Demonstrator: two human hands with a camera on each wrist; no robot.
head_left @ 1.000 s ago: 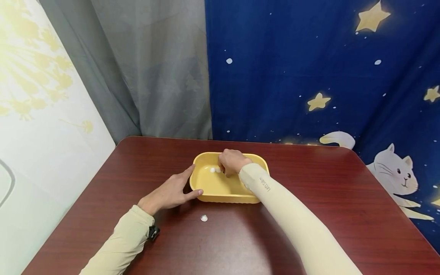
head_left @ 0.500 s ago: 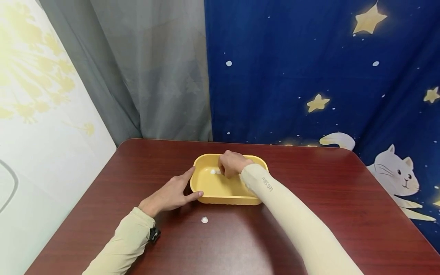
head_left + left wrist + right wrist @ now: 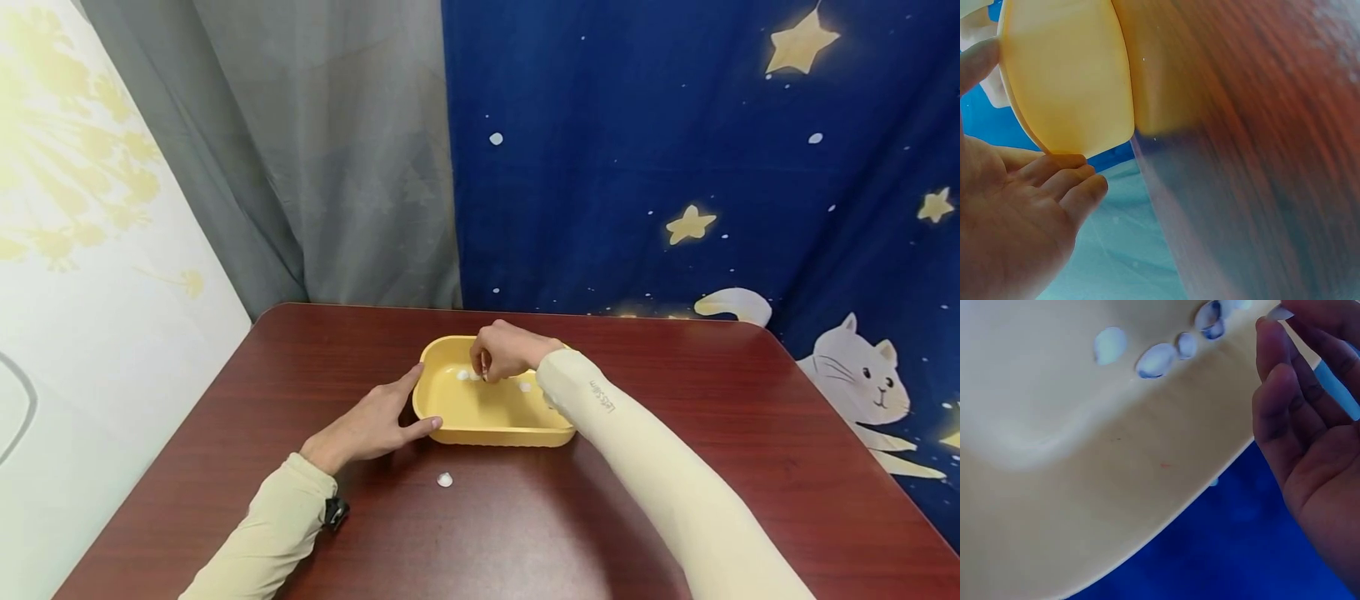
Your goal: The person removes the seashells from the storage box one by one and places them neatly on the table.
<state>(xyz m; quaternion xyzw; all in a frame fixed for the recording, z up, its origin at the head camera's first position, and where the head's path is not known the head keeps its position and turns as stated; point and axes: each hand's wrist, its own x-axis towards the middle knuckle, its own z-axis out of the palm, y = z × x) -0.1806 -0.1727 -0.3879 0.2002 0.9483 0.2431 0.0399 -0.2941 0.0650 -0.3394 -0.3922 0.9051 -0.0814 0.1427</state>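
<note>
A yellow plastic basin stands on the table, with several small white seashells on its floor. My left hand rests against the basin's left end, thumb at the near rim and the other fingers spread along the side. Above the basin's inside, my right hand pinches a small white seashell between thumb and fingertips. Another seashell lies on the table in front of the basin. The right hand and sleeve hide part of the basin's far and right sides.
The dark red wooden table has rounded far corners. A grey curtain and a blue star-patterned curtain hang behind it. A white patterned wall stands on the left.
My right hand has risen slightly inside the basin, its wrist shifting right. Shells near the basin's right side have come into sight. The left hand stays at the basin's end.
</note>
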